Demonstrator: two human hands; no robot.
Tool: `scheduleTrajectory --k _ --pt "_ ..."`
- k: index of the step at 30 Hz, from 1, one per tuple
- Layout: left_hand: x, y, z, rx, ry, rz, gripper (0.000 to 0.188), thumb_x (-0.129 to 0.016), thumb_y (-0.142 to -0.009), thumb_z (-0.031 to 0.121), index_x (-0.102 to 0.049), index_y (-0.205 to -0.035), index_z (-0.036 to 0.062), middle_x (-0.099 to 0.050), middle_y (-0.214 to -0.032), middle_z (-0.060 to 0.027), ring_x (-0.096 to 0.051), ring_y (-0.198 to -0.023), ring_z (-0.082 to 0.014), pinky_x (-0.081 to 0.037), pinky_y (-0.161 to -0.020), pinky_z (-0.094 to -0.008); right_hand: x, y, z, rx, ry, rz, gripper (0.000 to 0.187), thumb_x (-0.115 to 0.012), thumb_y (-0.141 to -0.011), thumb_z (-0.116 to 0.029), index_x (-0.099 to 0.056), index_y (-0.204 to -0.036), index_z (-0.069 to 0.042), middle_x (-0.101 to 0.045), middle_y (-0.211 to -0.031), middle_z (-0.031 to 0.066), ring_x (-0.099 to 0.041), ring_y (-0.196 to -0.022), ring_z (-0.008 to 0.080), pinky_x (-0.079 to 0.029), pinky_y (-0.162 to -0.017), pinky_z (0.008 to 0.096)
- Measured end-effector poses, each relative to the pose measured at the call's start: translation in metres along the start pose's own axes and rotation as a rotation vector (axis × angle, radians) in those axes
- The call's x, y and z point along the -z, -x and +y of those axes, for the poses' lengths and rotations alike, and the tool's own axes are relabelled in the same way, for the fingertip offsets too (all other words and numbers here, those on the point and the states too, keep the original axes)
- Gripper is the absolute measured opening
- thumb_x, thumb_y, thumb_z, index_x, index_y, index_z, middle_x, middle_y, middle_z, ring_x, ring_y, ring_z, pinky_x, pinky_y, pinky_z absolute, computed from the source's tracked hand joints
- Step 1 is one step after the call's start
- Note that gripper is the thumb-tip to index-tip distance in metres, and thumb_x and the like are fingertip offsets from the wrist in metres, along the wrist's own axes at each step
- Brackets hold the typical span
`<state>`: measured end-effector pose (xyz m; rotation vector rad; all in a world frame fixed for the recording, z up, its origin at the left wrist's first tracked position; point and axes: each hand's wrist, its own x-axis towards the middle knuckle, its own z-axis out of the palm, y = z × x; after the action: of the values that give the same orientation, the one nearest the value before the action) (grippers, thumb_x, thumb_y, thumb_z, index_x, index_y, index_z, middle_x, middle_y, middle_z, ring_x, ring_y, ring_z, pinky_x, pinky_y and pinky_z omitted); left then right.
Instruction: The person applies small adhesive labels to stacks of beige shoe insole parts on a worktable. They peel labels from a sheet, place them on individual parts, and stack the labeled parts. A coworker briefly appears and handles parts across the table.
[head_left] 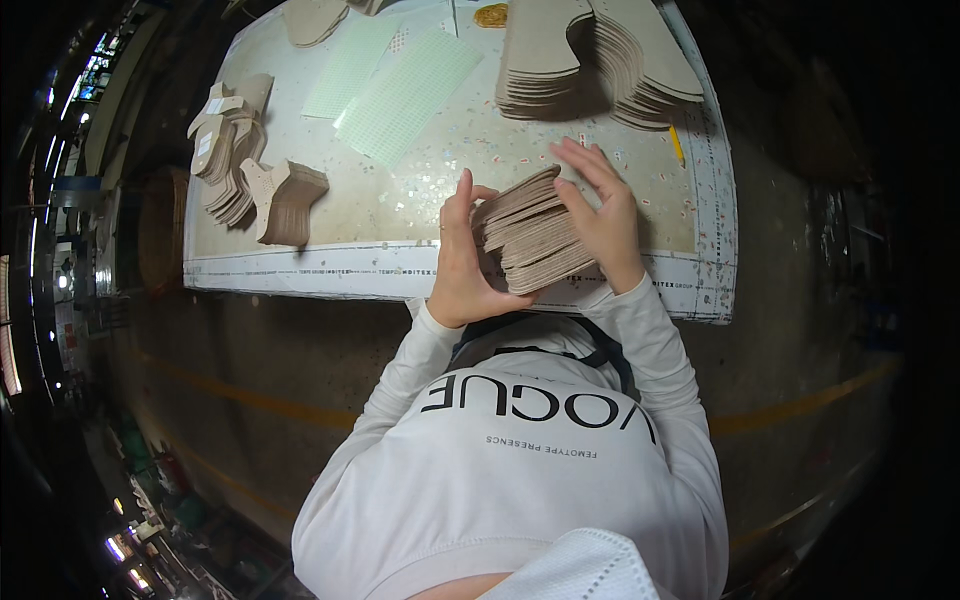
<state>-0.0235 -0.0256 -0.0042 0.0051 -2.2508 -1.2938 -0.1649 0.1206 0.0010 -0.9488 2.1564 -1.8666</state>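
Just above the near edge of the table, a stack of brown cut sheet pieces [538,236] is held tilted, its layered edges facing me and some layers standing out unevenly. My left hand [460,258] grips its left end, with the thumb along the bottom and the fingers up the far side. At the right end is my right hand [608,218], its thumb against the stack's upper corner and its fingers stretched out beyond it. Whether its palm presses on the stack cannot be seen.
Larger stacks of curved beige pieces [540,60] stand at the far right, beside a yellow pen-like stick [677,145]. Smaller notched stacks [285,205] lie at the left. Pale green printed sheets [408,95] cover the far middle of the table [400,215]. Small scraps are scattered about.
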Motion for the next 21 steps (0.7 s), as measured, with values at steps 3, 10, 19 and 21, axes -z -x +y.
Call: scheduleTrajectory --k 3,10,19,21 --pt "0.004 -0.001 0.003 -0.008 -0.017 -0.013 0.145 -0.093 -0.051 0.023 0.004 -0.157 0.0034 -0.038 -0.136 -0.0207 -0.049 -0.122 -0.0323 -0.041 -0.104 -0.0415 -0.001 0.005 -0.001 -0.242 -0.441 0.015 0.058 -0.043 -0.105 -0.036 -0.037 -0.148 0.003 -0.038 -0.153 0.0199 -0.036 -0.142 0.0274 -0.019 -0.121 0.0375" --pt "0.013 -0.002 -0.002 0.001 -0.107 -0.066 0.147 -0.092 -0.052 0.034 0.004 -0.156 -0.0035 -0.039 -0.135 -0.0273 -0.045 -0.121 -0.0406 -0.037 -0.104 -0.0476 -0.014 0.019 -0.023 -0.118 -0.397 -0.313 0.089 -0.008 -0.099 -0.068 -0.018 -0.157 -0.002 -0.016 -0.165 0.0148 -0.012 -0.153 0.0265 -0.008 -0.123 0.0398" --pt "0.019 0.010 -0.011 0.132 0.025 -0.019 0.148 -0.093 -0.050 0.039 -0.001 -0.156 -0.0034 -0.038 -0.140 -0.0279 -0.046 -0.125 -0.0399 -0.039 -0.105 -0.0467 -0.010 0.020 -0.049 0.374 0.576 -0.494 0.071 -0.035 -0.101 -0.058 -0.038 -0.151 -0.008 -0.032 -0.160 0.0073 -0.026 -0.148 0.0340 -0.016 -0.118 0.0601" --pt "0.017 0.011 -0.009 0.127 0.032 0.013 0.146 -0.093 -0.050 0.040 -0.002 -0.156 -0.0034 -0.040 -0.137 -0.0262 -0.046 -0.123 -0.0386 -0.039 -0.104 -0.0457 -0.013 0.023 -0.043 0.352 0.536 -0.470 0.069 -0.039 -0.101 -0.055 -0.039 -0.151 -0.007 -0.034 -0.159 0.0083 -0.028 -0.148 0.0332 -0.017 -0.118 0.0593"
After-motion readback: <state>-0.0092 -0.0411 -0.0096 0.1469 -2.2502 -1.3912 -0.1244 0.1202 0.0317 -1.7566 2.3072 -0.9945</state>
